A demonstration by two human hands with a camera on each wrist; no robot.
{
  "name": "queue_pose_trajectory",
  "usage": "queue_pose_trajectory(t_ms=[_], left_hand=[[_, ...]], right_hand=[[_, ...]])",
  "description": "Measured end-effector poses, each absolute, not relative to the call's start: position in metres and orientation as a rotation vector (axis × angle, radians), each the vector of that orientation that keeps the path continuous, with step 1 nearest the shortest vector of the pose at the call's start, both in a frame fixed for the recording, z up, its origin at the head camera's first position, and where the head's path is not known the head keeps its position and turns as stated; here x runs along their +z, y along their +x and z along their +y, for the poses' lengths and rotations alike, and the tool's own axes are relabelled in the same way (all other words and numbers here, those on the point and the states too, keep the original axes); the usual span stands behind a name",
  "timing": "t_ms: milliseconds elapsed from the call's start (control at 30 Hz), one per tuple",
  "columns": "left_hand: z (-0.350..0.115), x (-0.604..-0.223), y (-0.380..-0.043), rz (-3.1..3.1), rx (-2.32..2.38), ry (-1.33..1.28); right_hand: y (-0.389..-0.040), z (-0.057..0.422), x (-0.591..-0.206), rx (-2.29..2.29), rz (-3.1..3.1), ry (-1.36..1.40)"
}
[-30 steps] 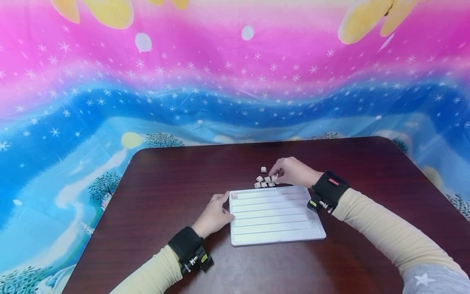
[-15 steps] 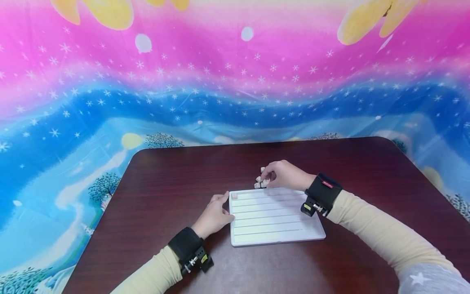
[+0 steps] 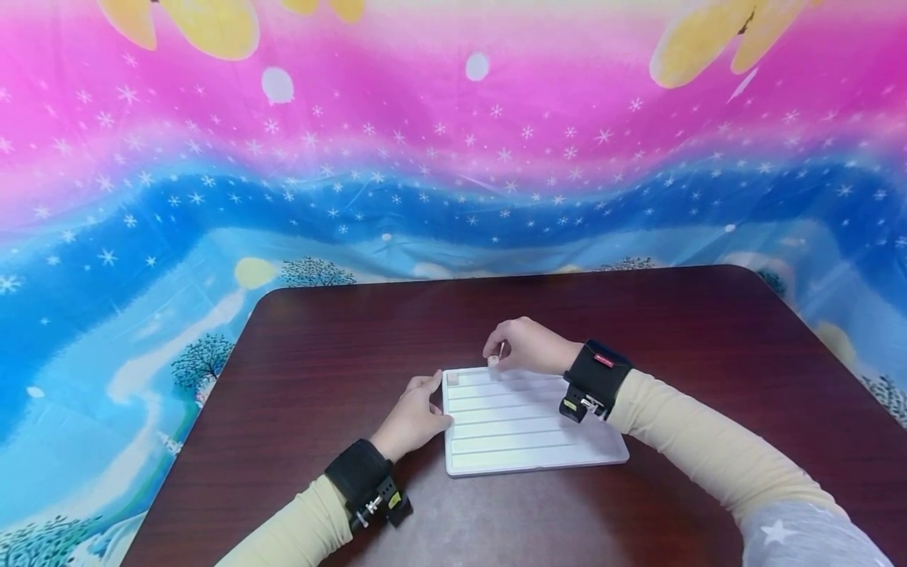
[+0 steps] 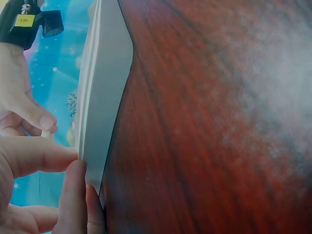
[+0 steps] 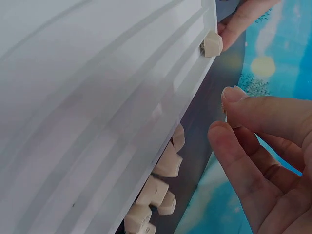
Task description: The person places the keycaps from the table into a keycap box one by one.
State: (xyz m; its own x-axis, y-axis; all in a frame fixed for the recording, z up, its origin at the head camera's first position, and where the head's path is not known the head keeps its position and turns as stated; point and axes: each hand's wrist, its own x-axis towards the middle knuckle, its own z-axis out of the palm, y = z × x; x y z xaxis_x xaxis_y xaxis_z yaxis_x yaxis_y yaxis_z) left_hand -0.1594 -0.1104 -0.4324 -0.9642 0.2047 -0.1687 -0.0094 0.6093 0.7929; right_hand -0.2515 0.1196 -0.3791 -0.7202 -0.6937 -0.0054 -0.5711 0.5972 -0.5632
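A white tray (image 3: 534, 425) with raised parallel ridges lies on the table. My left hand (image 3: 411, 417) holds its left edge; in the left wrist view the fingertips (image 4: 73, 185) pinch the rim. One cream keycap (image 5: 213, 45) sits in the tray's far left corner. Over the tray's far edge, my right hand (image 3: 531, 346) pinches another keycap (image 3: 494, 361) between thumb and fingers, which mostly cover it in the right wrist view. Several loose keycaps (image 5: 168, 161) lie along the far edge, hidden behind the right hand in the head view.
The dark reddish-brown table (image 3: 340, 339) extends around the tray on all sides. Behind it hangs a pink and blue patterned cloth (image 3: 453, 181). Both wrists carry black straps with small cameras, the right one (image 3: 598, 378) hanging over the tray.
My right hand has come left and slightly nearer from the pile of loose keycaps, carrying one of them toward the tray's far left corner. The left hand stays on the edge.
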Motion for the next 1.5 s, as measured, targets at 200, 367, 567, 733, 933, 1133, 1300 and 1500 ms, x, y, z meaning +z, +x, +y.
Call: queue_pose_trajectory(t_ms=[200,367,567,733,933,1133,1300,1500], left_hand=[[-0.111,-0.433,-0.159,2.599,1.278,0.171],[-0.112,-0.433,-0.160,2.598,1.281,0.182],[-0.113,-0.432,-0.161,2.601,1.262,0.190],[-0.113,-0.431,-0.161,2.591,1.273,0.188],[-0.113,-0.431,-0.159,2.575,1.294,0.186],[-0.113,-0.430,-0.159,2.580,1.297,0.196],[-0.113,-0.429,-0.159,2.587,1.292,0.195],[-0.113,-0.432,-0.160,2.579,1.295,0.184]], right_hand=[[-0.252,0.108,-0.382,-0.747,2.624,-1.007],[-0.251,0.097,-0.383,-0.716,2.615,-1.003],[-0.251,0.087,-0.387,-0.729,2.586,-1.021],[-0.252,0.082,-0.392,-0.720,2.590,-1.070],[-0.252,0.077,-0.398,-0.693,2.567,-1.107],[-0.251,0.072,-0.400,-0.691,2.575,-1.051],[-0.249,0.067,-0.400,-0.656,2.603,-1.005],[-0.246,0.065,-0.398,-0.635,2.621,-1.000]])
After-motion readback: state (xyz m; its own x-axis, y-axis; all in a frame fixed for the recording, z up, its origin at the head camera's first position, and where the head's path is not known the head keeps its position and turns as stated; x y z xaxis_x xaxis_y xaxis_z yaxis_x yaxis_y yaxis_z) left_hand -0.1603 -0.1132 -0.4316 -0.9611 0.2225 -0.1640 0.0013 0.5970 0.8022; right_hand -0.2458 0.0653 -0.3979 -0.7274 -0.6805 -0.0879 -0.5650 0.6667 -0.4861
